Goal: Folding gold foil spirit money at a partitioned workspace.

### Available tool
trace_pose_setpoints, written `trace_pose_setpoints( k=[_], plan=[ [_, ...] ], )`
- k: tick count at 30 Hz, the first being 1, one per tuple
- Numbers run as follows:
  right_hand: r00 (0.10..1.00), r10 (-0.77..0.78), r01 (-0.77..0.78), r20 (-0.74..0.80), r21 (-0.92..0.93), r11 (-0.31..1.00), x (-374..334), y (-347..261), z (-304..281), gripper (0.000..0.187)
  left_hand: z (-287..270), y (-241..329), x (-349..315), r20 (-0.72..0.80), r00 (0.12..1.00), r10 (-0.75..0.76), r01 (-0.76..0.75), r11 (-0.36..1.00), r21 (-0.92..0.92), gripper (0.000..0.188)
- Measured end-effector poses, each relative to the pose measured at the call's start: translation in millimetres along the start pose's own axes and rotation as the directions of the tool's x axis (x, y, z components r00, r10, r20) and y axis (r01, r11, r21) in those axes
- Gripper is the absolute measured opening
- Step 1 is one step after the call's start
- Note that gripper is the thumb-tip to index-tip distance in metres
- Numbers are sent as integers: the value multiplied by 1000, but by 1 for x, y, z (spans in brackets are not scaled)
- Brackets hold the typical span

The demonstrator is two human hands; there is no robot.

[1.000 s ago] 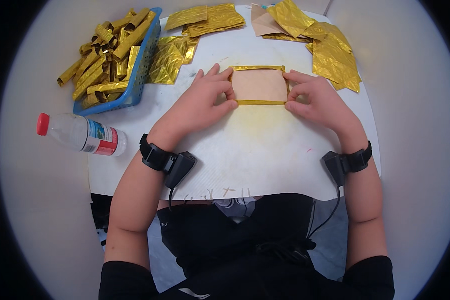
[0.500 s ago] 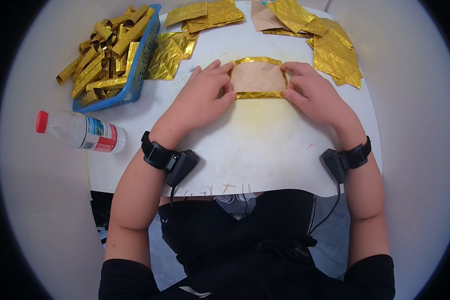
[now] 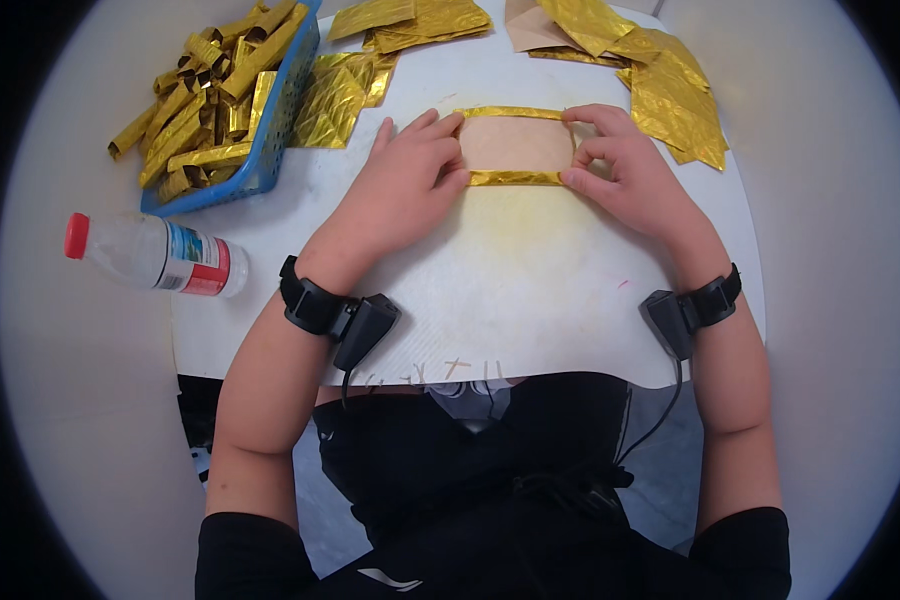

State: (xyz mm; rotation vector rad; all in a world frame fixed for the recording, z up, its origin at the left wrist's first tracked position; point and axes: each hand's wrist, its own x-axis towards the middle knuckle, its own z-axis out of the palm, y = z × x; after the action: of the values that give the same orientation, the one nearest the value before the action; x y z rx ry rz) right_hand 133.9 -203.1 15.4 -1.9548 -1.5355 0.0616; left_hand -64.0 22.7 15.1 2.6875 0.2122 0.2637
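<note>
A sheet of gold foil paper [image 3: 515,146] lies on the white table between my hands, its tan back facing up. Its near and far edges are folded over into narrow gold strips. My left hand [image 3: 417,160] grips the sheet's left side, with thumb at the near fold and fingers at the far corner. On the opposite side my right hand [image 3: 613,160] pinches the near right corner between thumb and finger, while another finger rests by the far right corner. The sheet's left and right edges are partly covered by my fingers.
At the left stands a blue plastic basket [image 3: 288,120] heaped with gold foil rolls [image 3: 185,120]. A clear bottle [image 3: 135,250] with a red cap lies nearer me. Flat gold sheets [image 3: 332,100] lie beside the basket, with more gold sheets [image 3: 675,100] at the far right.
The near fold sits slightly farther from me, and the right fingers have shifted around the right corners. My view has moved a little; the bottle and basket stay put.
</note>
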Motion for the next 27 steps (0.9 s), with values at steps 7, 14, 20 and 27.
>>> trace_pose_setpoints(
  k=[7,14,20,27],
  plan=[
    [995,93,-93,30,-2,996,2,-2,4,24,-2,5,2,25,998,-66,65,997,28,17],
    [990,141,-141,-2,35,989,3,3,6,26,0,10,2,-33,984,-173,173,984,27,18],
    [987,161,-159,-15,76,984,3,5,9,27,7,8,0,-103,973,-205,207,978,6,19],
    [991,130,-130,-4,14,991,5,8,10,27,8,4,3,-112,975,-194,195,981,-6,18]
  ],
)
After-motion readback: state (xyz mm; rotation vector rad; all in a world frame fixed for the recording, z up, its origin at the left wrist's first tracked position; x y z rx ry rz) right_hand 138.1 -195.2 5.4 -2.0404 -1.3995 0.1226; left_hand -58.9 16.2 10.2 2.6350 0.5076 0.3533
